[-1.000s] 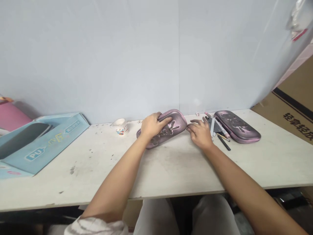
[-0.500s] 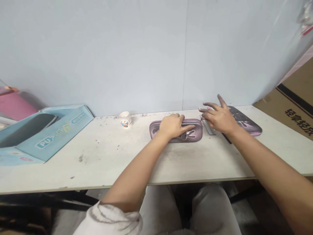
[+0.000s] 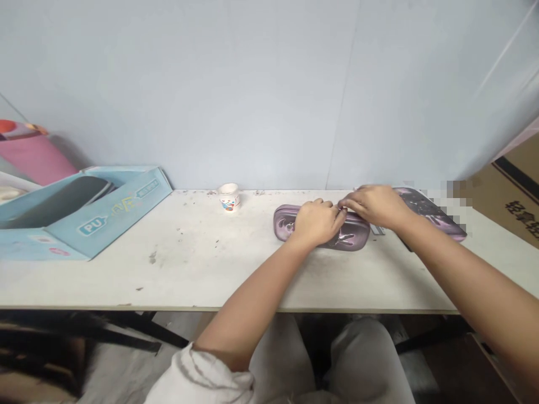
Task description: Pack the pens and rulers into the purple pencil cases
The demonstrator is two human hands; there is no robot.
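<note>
Right hand (image 3: pixel 374 205) shifts left to far edge of case (image 3: pixel 356 231), fingers bunched, pinch unclear; left hand (image 3: pixel 316 222) atop, grip unclear; both now engage case.

A hand could pass over the table (image 3: pixel 193 241) between box (image 3: pixel 122 216) and cup (image 3: pixel 229 198). The wall (image 3: pixel 252 95) blocks the back; right of the case (image 3: pixel 355 235), the right arm (image 3: pixel 458 269) and second case (image 3: pixel 421 203) obstruct.

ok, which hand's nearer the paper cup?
Left. The left hand is on the purple case, to the right of the paper cup and apart from it. The right hand is farther right, its fingertips by the case's back edge.
</note>
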